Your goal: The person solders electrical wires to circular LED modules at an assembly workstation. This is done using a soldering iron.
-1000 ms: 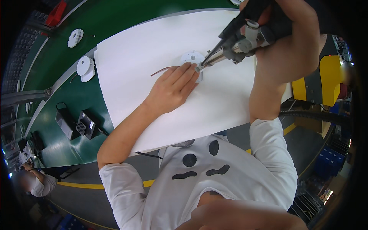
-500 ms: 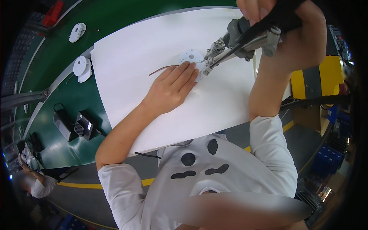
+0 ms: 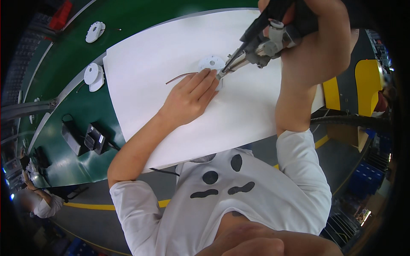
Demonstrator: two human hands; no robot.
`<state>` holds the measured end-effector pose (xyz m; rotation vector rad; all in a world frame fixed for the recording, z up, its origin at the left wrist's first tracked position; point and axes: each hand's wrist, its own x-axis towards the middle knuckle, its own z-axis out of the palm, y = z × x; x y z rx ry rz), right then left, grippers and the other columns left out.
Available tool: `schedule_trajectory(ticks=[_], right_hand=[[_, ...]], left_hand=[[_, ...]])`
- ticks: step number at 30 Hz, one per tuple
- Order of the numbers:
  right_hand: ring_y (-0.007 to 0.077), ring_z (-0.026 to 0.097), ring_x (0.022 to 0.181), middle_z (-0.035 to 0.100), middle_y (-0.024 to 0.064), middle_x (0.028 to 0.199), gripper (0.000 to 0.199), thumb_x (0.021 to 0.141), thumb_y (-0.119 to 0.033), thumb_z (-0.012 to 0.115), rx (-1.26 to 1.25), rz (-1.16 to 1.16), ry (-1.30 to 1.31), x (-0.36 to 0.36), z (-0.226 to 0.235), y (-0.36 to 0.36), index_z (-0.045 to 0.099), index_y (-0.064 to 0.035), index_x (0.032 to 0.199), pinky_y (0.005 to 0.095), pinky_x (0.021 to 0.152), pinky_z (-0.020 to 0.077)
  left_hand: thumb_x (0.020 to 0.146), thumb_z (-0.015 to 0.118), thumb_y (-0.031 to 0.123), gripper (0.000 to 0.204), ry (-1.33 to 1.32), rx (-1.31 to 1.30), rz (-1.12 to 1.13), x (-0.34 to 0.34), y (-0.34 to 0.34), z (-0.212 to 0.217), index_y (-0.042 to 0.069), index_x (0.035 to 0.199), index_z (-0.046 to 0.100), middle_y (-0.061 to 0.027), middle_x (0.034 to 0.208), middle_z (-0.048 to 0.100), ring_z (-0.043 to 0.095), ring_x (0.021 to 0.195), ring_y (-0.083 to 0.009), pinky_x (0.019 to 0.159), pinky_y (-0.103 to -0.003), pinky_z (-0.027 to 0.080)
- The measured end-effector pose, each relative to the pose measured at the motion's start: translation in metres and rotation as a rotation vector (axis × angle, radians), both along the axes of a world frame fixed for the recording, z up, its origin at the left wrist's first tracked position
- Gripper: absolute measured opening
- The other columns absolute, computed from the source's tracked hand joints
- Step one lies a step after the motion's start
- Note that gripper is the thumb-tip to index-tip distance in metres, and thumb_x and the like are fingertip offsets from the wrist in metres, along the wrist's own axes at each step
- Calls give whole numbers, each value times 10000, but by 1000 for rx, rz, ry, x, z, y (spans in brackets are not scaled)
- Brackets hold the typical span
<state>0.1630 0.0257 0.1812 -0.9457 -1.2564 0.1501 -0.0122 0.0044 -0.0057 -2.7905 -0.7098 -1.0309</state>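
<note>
No lettering, numbers or signs can be read.

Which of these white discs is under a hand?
The white disc on the white sheet, partly under the left hand; the upper disc and lower disc left of the sheet lie untouched.

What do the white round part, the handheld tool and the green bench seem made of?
White round part: probably matte plastic, evenly white without metallic shine. Handheld tool: apparently silvery metal near the tip, showing glints; its black section could be plastic or rubber. Green bench: smooth, glossy, with pale reflections; perhaps coated or rubbery.
</note>
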Motion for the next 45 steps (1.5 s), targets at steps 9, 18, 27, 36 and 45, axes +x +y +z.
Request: schedule_trajectory(ticks=[9, 18, 27, 36, 45], right_hand=[[125, 556, 613, 650, 110, 809, 168, 1030, -83, 507, 74, -113, 50, 20, 11, -9, 590, 56, 1076, 250, 577, 453], [122, 552, 615, 646, 119, 812, 180, 1030, -51, 524, 81, -75, 21, 9, -7, -17, 597, 81, 1129, 232, 584, 457], [110, 713, 717, 763, -4, 880, 539, 569, -71, 959, 448, -455, -766, 69, -34, 13, 743, -108, 1061, 250, 721, 464], [108, 535, 500, 597, 75, 679, 143, 1001, -32, 585, -90, 227, -28, 7, 4, 1, 619, 83, 1081, 236, 488, 458], [126, 550, 469, 634, 86, 693, 124, 975, -45, 611, -24, 162, 173, -2, 3, 10, 651, 73, 971, 239, 459, 462]], left_hand=[[802, 821, 139, 352, -116, -211, -140, -3, 2, 5, -11, 1108, 731, -135, 1241, 685, 669, 1149, -299, 918, -396, 585], [812, 804, 119, 323, -80, -134, -133, 2, 4, 0, 17, 1113, 739, -101, 1235, 686, 671, 1140, -269, 882, -369, 591], [826, 783, 129, 327, -39, -129, -112, 0, 2, 1, 34, 1135, 732, -85, 1246, 681, 655, 1167, -253, 855, -353, 579], [836, 752, 116, 309, -14, -99, -108, -3, 2, -2, 42, 1136, 730, -76, 1236, 685, 651, 1172, -240, 832, -338, 578], [839, 760, 119, 323, -5, -69, -104, -2, 8, 3, 41, 1150, 724, -89, 1237, 691, 659, 1162, -242, 810, -343, 586]])
